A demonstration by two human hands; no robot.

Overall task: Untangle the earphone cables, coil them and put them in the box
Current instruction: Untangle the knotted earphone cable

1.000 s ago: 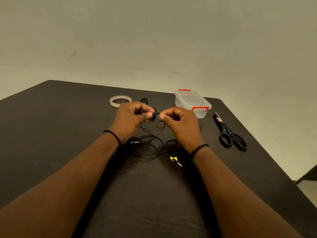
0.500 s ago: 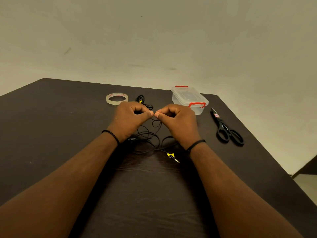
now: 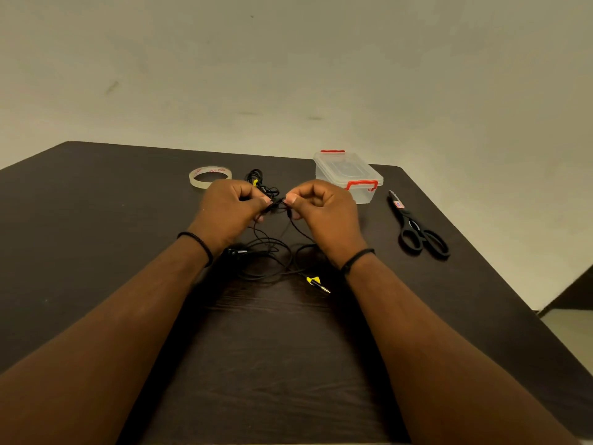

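Observation:
A tangled black earphone cable (image 3: 272, 255) lies looped on the dark table between my wrists. Its jack with a yellow tag (image 3: 316, 282) points toward me. My left hand (image 3: 229, 211) and my right hand (image 3: 324, 213) each pinch the cable above the table, thumbs almost touching. A second black earphone bundle with a yellow tie (image 3: 258, 183) lies just behind my hands. The clear plastic box (image 3: 348, 175) with red latches stands shut at the back right, close behind my right hand.
A roll of clear tape (image 3: 210, 176) lies behind my left hand. Black scissors (image 3: 417, 229) lie to the right of the box. The table's right edge (image 3: 487, 264) runs diagonally close to the scissors.
My hands have stayed together on the cable, pinching close to each other; the view has shifted slightly. The loops on the table have barely moved.

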